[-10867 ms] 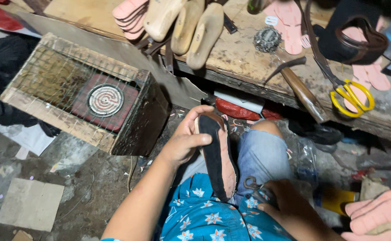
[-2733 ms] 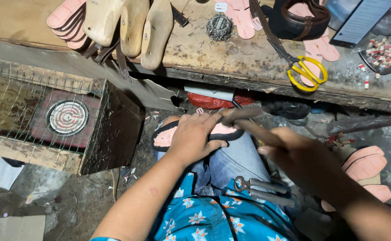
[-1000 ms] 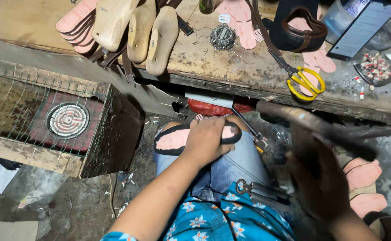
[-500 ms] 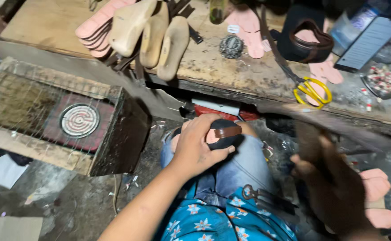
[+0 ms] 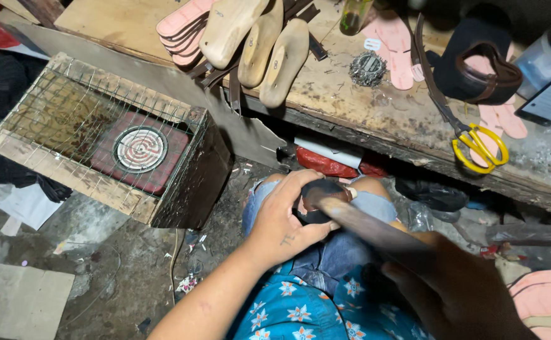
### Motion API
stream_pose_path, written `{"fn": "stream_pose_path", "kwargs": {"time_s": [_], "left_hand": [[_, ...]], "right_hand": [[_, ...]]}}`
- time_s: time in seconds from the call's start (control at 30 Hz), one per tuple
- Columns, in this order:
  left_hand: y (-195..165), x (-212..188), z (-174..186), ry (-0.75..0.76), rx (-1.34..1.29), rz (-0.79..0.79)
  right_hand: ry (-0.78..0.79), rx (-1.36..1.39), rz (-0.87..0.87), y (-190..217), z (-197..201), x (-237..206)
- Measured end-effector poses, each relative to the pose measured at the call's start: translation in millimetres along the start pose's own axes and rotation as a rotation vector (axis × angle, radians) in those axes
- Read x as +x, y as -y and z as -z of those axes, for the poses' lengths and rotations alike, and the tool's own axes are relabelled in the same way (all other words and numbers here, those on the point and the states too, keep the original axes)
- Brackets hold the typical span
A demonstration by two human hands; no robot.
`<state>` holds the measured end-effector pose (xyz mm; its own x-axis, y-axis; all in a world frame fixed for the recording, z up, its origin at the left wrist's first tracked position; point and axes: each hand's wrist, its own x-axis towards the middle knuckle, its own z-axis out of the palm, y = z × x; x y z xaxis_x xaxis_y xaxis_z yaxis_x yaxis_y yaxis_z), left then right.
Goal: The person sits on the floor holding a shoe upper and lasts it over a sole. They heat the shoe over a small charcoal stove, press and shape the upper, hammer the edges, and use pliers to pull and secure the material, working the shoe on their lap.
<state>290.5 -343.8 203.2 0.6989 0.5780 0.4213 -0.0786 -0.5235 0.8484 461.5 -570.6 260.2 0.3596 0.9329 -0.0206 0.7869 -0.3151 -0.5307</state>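
Far left, we have a wooden crate [image 5: 181,189] on the floor with a wire mesh [image 5: 67,119] across its open top. Inside it we can make out a red square block with a round white coil pattern [image 5: 140,150]; the rest of the inside is dim.

Up along the tabletop [image 5: 351,107], a stack of pink insoles [image 5: 178,28] sits beside three wooden shoe lasts [image 5: 259,41] lying side by side, toes hanging over the front edge. Further along, a round metal scrubber [image 5: 368,68], more pink cut-outs [image 5: 395,50], a dark sandal with a brown strap [image 5: 477,69], and yellow-handled scissors [image 5: 480,146].

Down in the middle, our left hand [image 5: 285,220] is curled tight around a dark sole piece [image 5: 319,201], pressing it on the knee in blue jeans, just below the tabletop's edge. A bit of pink shows under the fingers.

To the right, our right hand [image 5: 458,296] is closed around the handle of a hammer [image 5: 376,230], blurred, its head meeting the sole piece right beside the left thumb.

Far right, low down, more pink insoles [image 5: 539,299] lie on the floor.
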Motion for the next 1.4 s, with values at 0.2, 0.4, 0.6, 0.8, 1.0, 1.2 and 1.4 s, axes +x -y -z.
{"fn": "stream_pose_path", "kwargs": {"time_s": [0.2,0.4,0.6,0.8,1.0,1.2,1.4], "left_hand": [[0.5,-1.0,5.6,-0.021,-0.010,0.001],[1.7,-1.8,11.4,-0.073,0.061,-0.037],[3.5,-7.0,14.5,-0.094,0.059,-0.023],[7.3,-11.8,14.6,-0.093,-0.046,0.003],[3.3,-13.6,35.0,0.043,-0.244,0.080],[31.2,-4.9,39.1,0.087,-1.078,0.364],[72.1,2.9,17.8,0.030,-1.163,0.650]], "right_hand": [[0.014,-0.063,0.162,12.1,-9.5,15.1],[0.004,-0.095,0.119,-9.1,-25.0,8.9],[-0.038,-0.018,0.107,-11.3,-26.5,10.8],[-0.290,0.746,-0.159,-18.4,-29.5,-1.5],[0.005,0.742,-0.301,-35.3,-23.2,2.2],[0.113,1.054,-0.260,-11.1,-34.9,29.4],[0.050,1.014,-0.277,14.3,-47.3,42.2]]}}
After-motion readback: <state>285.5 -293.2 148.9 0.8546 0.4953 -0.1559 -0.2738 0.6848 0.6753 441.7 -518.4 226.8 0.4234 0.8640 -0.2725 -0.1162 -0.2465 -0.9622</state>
